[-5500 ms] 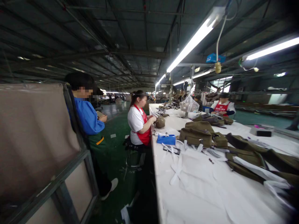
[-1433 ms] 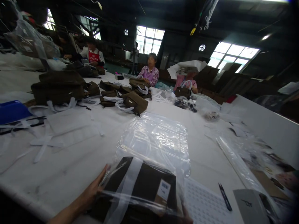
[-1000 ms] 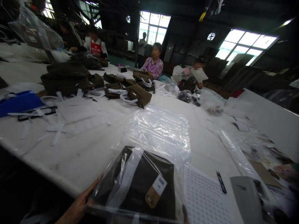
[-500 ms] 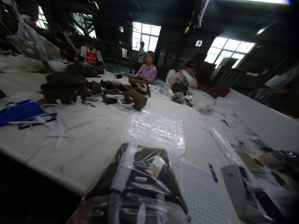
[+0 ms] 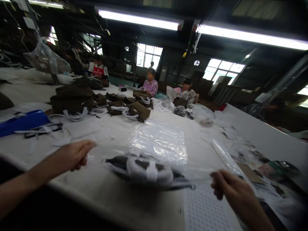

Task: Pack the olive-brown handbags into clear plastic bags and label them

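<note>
Left hand (image 5: 73, 155): pinches one side of the clear sleeve (image 5: 199, 175).
Right hand (image 5: 232, 189): pinches the opposite side, fingers closed.
Bag (image 5: 149, 171): dark, in the sleeve between the hands, toward the table's (image 5: 91, 189) near edge.
Plastic stack (image 5: 158, 138): flat, farther from that edge.
Sheet (image 5: 207, 208): printed, nearer it.

- Two bright tube lights (image 5: 252, 38) hang end to end overhead, beneath a dark ceiling (image 5: 192, 8).
- Across from me, daylight comes through a paned window (image 5: 149, 55), with a wider paned window (image 5: 222, 71) to its right and a small round opening (image 5: 196, 63) between them.
- Flat boards (image 5: 222, 85) stand slanted below the wider window, in gloom.
- A strip of greenish floor (image 5: 122, 82) shows past the broad white surface (image 5: 197, 144).
- A low white partition (image 5: 260, 131) lines its right side.
</note>
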Available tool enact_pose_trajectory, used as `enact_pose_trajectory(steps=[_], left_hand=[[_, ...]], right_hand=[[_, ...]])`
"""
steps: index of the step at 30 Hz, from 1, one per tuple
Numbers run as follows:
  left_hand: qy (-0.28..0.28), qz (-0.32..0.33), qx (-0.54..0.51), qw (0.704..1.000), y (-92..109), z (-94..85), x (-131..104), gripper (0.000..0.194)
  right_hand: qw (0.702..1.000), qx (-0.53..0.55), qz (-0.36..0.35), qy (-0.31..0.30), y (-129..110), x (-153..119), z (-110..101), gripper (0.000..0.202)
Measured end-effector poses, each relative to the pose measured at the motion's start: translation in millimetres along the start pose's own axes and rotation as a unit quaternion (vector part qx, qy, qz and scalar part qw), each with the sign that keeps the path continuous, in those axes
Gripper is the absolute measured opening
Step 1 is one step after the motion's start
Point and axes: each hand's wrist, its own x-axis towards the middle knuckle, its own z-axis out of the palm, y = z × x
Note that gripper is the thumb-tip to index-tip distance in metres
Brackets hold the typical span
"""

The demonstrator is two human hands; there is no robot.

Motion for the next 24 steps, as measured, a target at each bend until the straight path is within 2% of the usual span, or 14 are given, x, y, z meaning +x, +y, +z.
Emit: enact_pose_trajectory(steps=[2, 4, 7, 12, 16, 18, 24], left_hand=[[-0.019, 0.065, 0.088, 0.994, 35.0, -32.0, 32.2, 0.058], [-0.01, 0.115, 0.109, 0.987, 64.8, -56.9, 53.1, 0.061], [0.006, 0.163, 0.131, 0.978, 92.3, -74.2, 66.2, 0.063], [-0.033, 0.189, 0.242, 0.951, 116.3, -80.2, 69.5, 0.063], [-0.085, 0.17, 0.281, 0.941, 132.5, -85.3, 71.6, 0.036], [-0.096, 0.174, 0.293, 0.935, 137.5, -83.9, 71.0, 0.028], [-0.157, 0.137, 0.284, 0.936, 141.9, -77.5, 65.9, 0.033]], right_hand=[[0.999, -0.005, -0.024, -0.032, -30.1, 43.5, -24.8, 0.041], [0.998, -0.002, -0.046, -0.042, -54.5, 79.0, -44.5, 0.045], [0.997, 0.032, -0.053, -0.036, -74.9, 106.8, -60.1, 0.047], [0.998, -0.005, 0.0, -0.059, -87.9, 111.4, -69.7, 0.03], [0.991, -0.039, -0.008, -0.131, -90.4, 108.3, -79.6, 0.031], [0.988, -0.037, -0.018, -0.151, -87.6, 107.2, -83.3, 0.037], [0.985, -0.012, 0.04, -0.167, -67.3, 106.1, -91.0, 0.039]])
